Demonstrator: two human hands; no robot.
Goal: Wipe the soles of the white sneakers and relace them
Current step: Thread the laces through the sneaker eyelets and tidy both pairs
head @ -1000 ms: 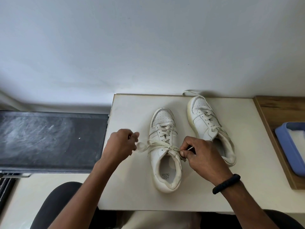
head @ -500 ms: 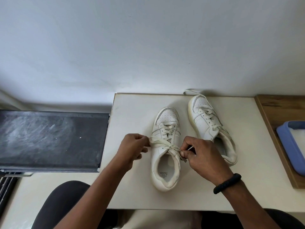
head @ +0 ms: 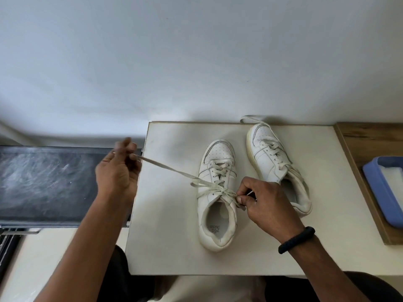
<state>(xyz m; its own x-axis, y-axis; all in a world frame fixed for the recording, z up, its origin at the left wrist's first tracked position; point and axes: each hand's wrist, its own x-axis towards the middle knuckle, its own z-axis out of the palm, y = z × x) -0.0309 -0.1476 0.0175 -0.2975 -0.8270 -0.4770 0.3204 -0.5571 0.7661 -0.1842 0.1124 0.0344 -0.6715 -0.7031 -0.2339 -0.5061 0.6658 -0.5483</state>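
Two white sneakers stand upright on a cream table (head: 174, 236). The near sneaker (head: 218, 210) is in the middle, toe pointing away. Its cream lace (head: 172, 170) runs taut from the top eyelets out to the left. My left hand (head: 117, 173) pinches that lace end, raised beyond the table's left edge. My right hand (head: 263, 203) pinches the other lace end at the sneaker's right top eyelets. The far sneaker (head: 274, 162) lies to the right, laced, with a loose lace loop past its toe.
A dark scuffed panel (head: 48, 184) sits left of the table, lower down. A wooden surface (head: 359, 144) at the right carries a blue tray (head: 379, 192) with something white inside. A white wall rises behind the table. My legs are under the front edge.
My left hand moved from beside the near sneaker out to the left and up, drawing the lace taut. My right hand stayed at the eyelets.
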